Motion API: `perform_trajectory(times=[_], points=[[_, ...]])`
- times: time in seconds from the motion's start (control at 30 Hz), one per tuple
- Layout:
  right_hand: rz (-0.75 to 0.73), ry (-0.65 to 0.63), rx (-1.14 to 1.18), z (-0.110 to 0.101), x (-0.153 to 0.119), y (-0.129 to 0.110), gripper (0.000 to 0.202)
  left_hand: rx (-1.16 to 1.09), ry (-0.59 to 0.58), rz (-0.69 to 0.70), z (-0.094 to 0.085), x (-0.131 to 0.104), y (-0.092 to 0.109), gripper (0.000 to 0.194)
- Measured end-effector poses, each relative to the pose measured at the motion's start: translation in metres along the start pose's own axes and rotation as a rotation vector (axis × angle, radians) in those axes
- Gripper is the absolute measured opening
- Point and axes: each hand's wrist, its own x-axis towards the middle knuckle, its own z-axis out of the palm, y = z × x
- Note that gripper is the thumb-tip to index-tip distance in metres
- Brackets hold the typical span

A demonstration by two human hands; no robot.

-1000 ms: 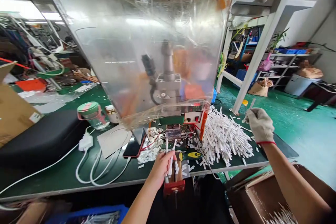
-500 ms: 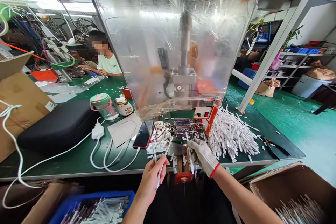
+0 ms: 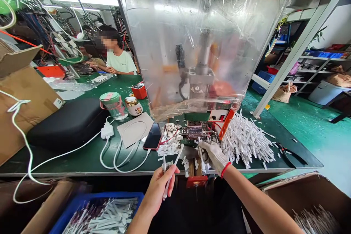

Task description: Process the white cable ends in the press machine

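My bare left hand is closed around thin white strips, their ends pointing up and forward past the bench edge. On my right hand is a white knit glove with a red cuff. Its fingers pinch a small white strip, partly hidden by the glove, just in front of the machine's metal fixture. Below that hand, a red block sticks out from the bench edge, with white bits lying behind it. The press stands behind a clear plastic-wrapped guard.
A heap of white strips and pliers lie at right. To the left are a phone, a jar, white cables and a black case. Strips fill a blue bin below. Another person sits across the bench.
The camera view has shifted, so the bench and machine appear farther right. Both hands keep their grips, and my right hand stays by the fixture.
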Motion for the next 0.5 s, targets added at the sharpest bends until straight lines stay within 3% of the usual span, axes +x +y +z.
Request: perform_trajectory(times=[0.13,0.27,0.33,0.4,0.5], points=[[-0.078,-0.11,-0.262,-0.02,-0.015,-0.024,0.019,0.176,-0.133,0.026,-0.004,0.002,0.011,0.055],[-0.415,-0.026,-0.806,-0.041,-0.043,-0.063,0.024,0.388,-0.314,0.032,-0.006,0.01,0.029,0.054],[-0.521,-0.2,-0.949,-0.042,-0.062,-0.079,0.029,0.47,-0.398,0.026,-0.002,0.015,0.037,0.054],[-0.521,-0.407,-0.991,-0.038,-0.081,-0.087,0.029,0.533,-0.473,-0.002,0.004,0.018,0.042,0.055],[-0.444,-0.535,-0.899,-0.032,-0.102,-0.087,0.026,0.536,-0.514,-0.048,0.012,0.017,0.041,0.054]])
